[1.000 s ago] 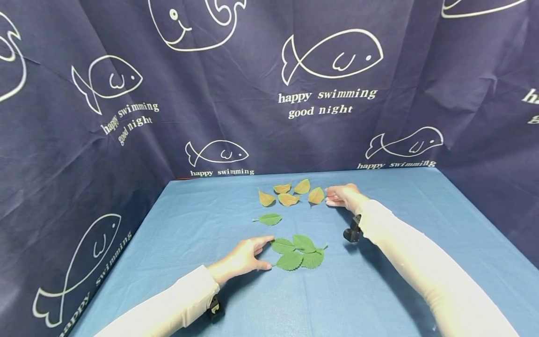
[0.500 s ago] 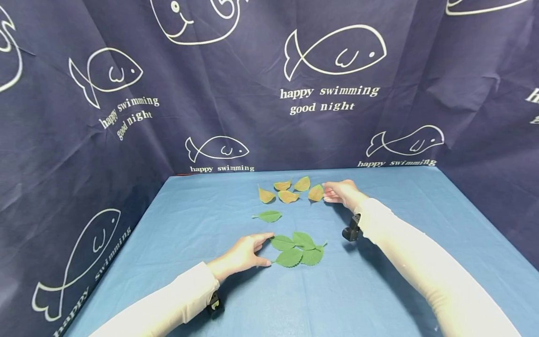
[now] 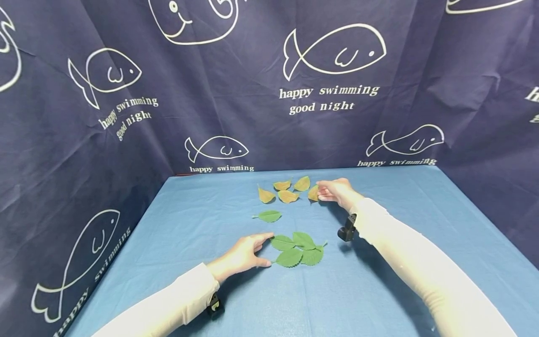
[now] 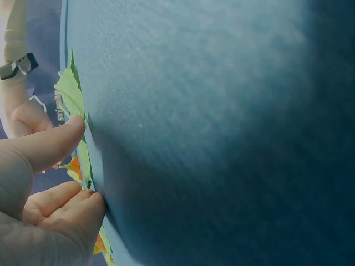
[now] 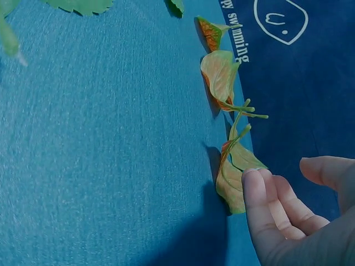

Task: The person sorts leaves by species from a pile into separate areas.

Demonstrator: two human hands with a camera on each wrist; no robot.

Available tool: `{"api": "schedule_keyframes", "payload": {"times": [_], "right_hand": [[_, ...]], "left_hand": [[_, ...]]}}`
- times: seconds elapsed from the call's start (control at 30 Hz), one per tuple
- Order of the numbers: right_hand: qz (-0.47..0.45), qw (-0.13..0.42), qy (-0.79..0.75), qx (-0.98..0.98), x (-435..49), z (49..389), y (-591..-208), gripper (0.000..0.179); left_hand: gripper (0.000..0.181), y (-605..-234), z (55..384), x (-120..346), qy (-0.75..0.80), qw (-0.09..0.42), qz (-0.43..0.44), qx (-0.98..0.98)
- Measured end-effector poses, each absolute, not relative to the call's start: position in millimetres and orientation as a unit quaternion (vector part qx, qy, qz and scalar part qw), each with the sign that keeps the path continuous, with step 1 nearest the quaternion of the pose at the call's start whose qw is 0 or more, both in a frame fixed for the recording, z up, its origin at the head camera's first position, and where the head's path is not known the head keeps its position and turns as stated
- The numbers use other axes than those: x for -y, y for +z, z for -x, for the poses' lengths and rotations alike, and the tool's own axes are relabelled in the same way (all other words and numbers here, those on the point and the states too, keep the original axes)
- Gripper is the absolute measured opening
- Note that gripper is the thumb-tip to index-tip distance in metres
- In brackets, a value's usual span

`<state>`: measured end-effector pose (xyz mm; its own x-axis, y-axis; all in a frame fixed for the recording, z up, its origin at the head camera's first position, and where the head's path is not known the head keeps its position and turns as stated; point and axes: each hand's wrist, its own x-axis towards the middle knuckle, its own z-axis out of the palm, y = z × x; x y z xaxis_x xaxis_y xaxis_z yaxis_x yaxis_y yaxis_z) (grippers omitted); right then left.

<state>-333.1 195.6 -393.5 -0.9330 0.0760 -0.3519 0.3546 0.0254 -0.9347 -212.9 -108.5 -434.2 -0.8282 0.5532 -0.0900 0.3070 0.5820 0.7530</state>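
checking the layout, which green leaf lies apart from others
The single green leaf nearest the yellowish leaves; the other four green leaves cluster together by the left hand.

Downward head view, close wrist views, yellow leaves [image 3: 288, 196] in all

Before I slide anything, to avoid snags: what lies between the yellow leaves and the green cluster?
A lone green leaf on blue cloth, seen in the head view.

From my distant place, I see dark blue fabric walls [image 3: 248, 100], behind and on both sides, slightly wrinkled, printed with white fish [image 3: 337, 49] and "happy swimming good night". Before them spreads a lighter blue cloth [image 3: 168, 248] with soft shadows.
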Motion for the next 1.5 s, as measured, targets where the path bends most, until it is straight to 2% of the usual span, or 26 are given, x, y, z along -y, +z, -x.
{"api": "schedule_keyframes", "payload": {"times": [1.5], "right_hand": [[-0.119, 0.134, -0.668, -0.722, -146.9, 329.5, -386.2, 0.043]], "left_hand": [[0.073, -438.6, 211.6, 109.7, 0.366, 0.138, -0.265, -0.881]]}}
